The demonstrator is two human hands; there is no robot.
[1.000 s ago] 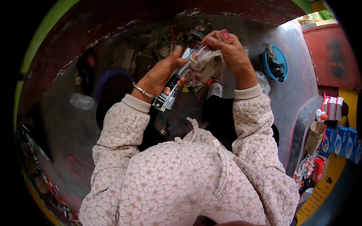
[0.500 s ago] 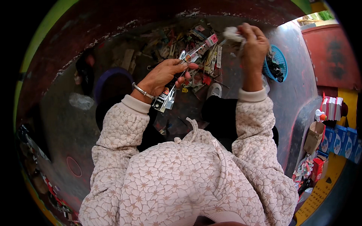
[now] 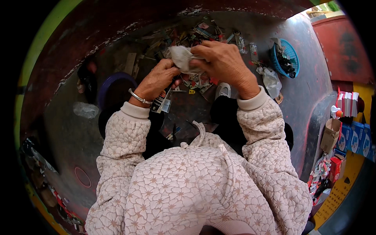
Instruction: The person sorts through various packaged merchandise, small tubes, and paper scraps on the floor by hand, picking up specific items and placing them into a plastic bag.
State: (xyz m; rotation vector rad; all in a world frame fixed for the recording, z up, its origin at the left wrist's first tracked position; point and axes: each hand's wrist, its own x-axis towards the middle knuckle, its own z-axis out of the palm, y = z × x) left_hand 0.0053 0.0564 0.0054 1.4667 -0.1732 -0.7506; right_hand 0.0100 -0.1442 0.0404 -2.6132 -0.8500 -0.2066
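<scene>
Crumpled whitish wrapper (image 3: 183, 58): being pinched between both hands, above a heap of small packets on the floor.

Right hand (image 3: 223, 62): fingers closing over the wrapper's right edge, thumb pressing on top.

Left hand (image 3: 156, 80): fingers curling tight onto the wrapper's left side while also clamping a slim clear blister pack (image 3: 162, 102), which is hanging down below the palm; a metal bangle (image 3: 139, 96) is circling the wrist.

Heap of packets (image 3: 192, 35): lying scattered just beyond the hands.

Blue plastic basket (image 3: 288, 58): sitting to the right of the heap, holding dark items.

Purple bowl (image 3: 111, 84): resting left of the left wrist.

Clear plastic bag (image 3: 84, 109): lying further left on the floor.

Stacked cartons (image 3: 354, 125): standing at the far right
</scene>
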